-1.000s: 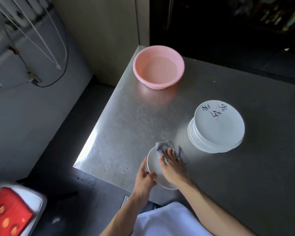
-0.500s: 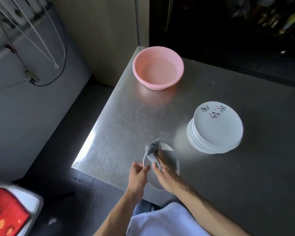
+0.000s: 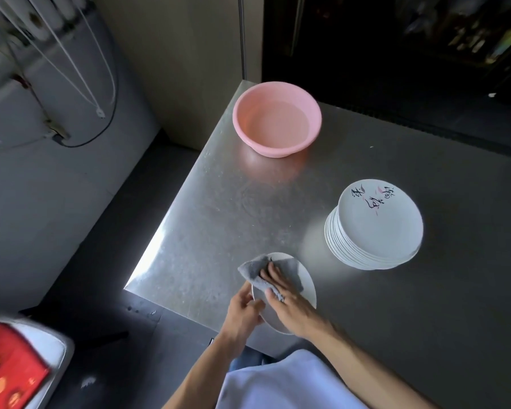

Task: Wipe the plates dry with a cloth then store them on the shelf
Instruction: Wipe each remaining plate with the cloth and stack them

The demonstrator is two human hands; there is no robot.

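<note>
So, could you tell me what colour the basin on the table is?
The basin is plain pink, seen best in the head view.

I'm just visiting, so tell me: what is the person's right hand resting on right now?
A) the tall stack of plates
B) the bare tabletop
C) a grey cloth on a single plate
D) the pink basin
C: the right hand presses the grey cloth onto the single plate, whose rim the left hand grips; the pink basin and the stack stand apart.

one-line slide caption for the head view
Left hand grips a round white plate while the right hand presses a grey cloth onto it.
</note>
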